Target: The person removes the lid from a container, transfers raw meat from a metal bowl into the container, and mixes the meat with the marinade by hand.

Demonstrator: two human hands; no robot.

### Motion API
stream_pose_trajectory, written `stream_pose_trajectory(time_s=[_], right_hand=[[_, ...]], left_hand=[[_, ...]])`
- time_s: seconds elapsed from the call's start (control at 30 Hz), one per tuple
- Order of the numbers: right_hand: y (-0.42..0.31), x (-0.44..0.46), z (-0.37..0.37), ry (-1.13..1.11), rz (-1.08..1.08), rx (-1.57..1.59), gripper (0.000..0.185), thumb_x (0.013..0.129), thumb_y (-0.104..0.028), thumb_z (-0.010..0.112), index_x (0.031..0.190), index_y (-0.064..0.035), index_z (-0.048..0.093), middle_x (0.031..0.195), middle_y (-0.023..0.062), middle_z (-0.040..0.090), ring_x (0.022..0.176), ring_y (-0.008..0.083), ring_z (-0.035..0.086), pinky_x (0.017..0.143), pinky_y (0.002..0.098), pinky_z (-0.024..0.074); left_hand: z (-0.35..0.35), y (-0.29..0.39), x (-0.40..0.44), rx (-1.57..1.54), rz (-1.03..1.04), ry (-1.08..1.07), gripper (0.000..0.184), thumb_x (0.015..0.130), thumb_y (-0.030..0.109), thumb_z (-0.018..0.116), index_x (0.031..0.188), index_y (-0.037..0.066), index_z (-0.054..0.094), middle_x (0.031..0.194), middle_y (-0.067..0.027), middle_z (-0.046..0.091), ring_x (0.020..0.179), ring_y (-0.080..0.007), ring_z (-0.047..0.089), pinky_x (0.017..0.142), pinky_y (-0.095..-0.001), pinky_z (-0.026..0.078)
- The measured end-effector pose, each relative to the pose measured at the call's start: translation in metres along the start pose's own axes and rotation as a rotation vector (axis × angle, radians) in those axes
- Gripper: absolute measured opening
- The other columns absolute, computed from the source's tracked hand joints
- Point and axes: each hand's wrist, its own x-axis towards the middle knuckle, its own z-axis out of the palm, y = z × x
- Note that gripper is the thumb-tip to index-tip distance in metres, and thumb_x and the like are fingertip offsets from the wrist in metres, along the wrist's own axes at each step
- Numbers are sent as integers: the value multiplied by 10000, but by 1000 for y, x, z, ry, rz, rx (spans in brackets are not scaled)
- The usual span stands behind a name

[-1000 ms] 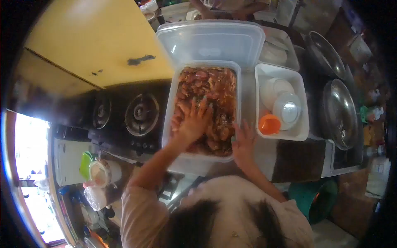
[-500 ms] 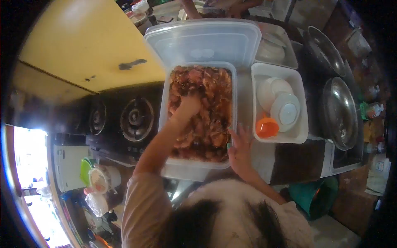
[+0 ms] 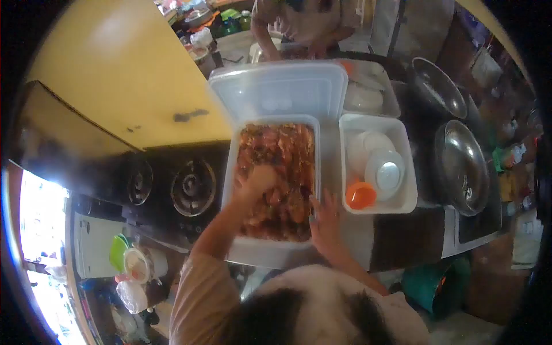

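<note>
A clear plastic container (image 3: 317, 172) full of reddish-brown meat pieces in dark liquid (image 3: 290, 210) sits in front of me. My left hand (image 3: 261, 179) reaches in from the left side, its fingers sunk in the meat and hidden. At the container's right rim is my right hand (image 3: 326, 221), with the thumb over the edge and the fingers stretched along the outside. Behind the container its translucent lid (image 3: 282, 95) leans tilted up.
To the right, a white tub (image 3: 409, 172) holds white bowls (image 3: 384, 172) and an orange cup (image 3: 360, 196). Two metal pans (image 3: 462, 167) lie farther right. A gas stove (image 3: 192, 187) is on the left. Beyond the lid a person (image 3: 305, 26) shows with both arms forward.
My view has tilted up, so the container sits lower and more of the person beyond shows. My left hand remains in the meat and my right hand stays at the rim.
</note>
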Motion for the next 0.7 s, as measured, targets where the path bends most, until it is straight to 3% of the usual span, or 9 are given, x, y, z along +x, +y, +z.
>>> stream_pose_trajectory(time_s=[0.03, 0.07, 0.17, 0.27, 0.33, 0.4, 0.53, 0.63, 0.7], right_hand=[[0, 0, -1, 7, -11, 5, 505, 766, -168, 428, 1261, -154, 323, 1329, 192, 175, 1240, 408, 114, 930, 623, 80], [-1, 0, -2, 16, -21, 11, 502, 767, -167, 428, 1258, -154, 326, 1328, 194, 178, 1240, 408, 117, 929, 622, 82], [-8, 0, -5, -18, 50, -50, 483, 757, -81, 435, 1231, -126, 357, 1324, 201, 192, 1244, 385, 130, 977, 543, 87], [-5, -2, -3, -7, 27, -55, 478, 758, -100, 440, 1229, -121, 361, 1322, 197, 200, 1239, 388, 136, 979, 538, 80], [0, -2, -1, 5, 1, -6, 508, 757, -140, 449, 1253, -149, 338, 1326, 192, 189, 1241, 401, 113, 949, 591, 74], [3, -1, 3, 13, -5, 14, 520, 758, -168, 448, 1264, -163, 327, 1327, 192, 185, 1239, 407, 106, 938, 612, 72], [7, -3, 10, 22, -12, -29, 515, 763, -194, 437, 1265, -160, 328, 1323, 197, 188, 1231, 407, 124, 956, 585, 71], [12, -2, 15, -17, 25, -77, 531, 754, -197, 447, 1270, -159, 323, 1328, 192, 186, 1230, 403, 130, 967, 571, 57], [17, -2, 21, -1, 12, -60, 550, 746, -196, 457, 1276, -165, 313, 1333, 184, 181, 1238, 388, 118, 960, 583, 31]], left_hand=[[-6, 4, -13, -36, 18, -6, 249, 651, 180, 533, 835, 40, 625, 726, -120, 616, 676, -286, 607, 549, -381, 489], [-15, 8, -29, -26, 4, 22, 284, 662, 180, 531, 901, 41, 597, 807, -134, 605, 751, -283, 596, 607, -419, 477], [-6, 10, -59, -54, 16, 103, 407, 706, 215, 531, 1086, 70, 500, 1071, -163, 508, 1034, -293, 474, 860, -541, 331], [-10, 19, -108, -40, 93, 526, 408, 692, 345, 570, 1050, 156, 519, 1106, -122, 478, 1024, -340, 454, 774, -503, 378], [-19, 26, -136, 181, 231, 578, 437, 705, 356, 559, 1089, 158, 491, 1155, -137, 435, 1046, -377, 430, 795, -564, 341], [12, 26, -136, -29, 217, 549, 462, 723, 358, 538, 1132, 156, 468, 1215, -151, 373, 1100, -412, 362, 824, -609, 284], [34, 20, -121, -235, 263, 364, 560, 773, 281, 476, 1284, 142, 296, 1327, -164, 244, 1234, -413, 138, 940, -634, 3], [37, 24, -89, 46, 181, 251, 566, 781, 285, 477, 1293, 134, 288, 1364, -145, 153, 1255, -393, 73, 950, -620, 5], [46, 23, -67, -101, 2, 199, 594, 769, 266, 482, 1307, 152, 258, 1375, -130, 116, 1260, -381, 67, 944, -631, 41]])
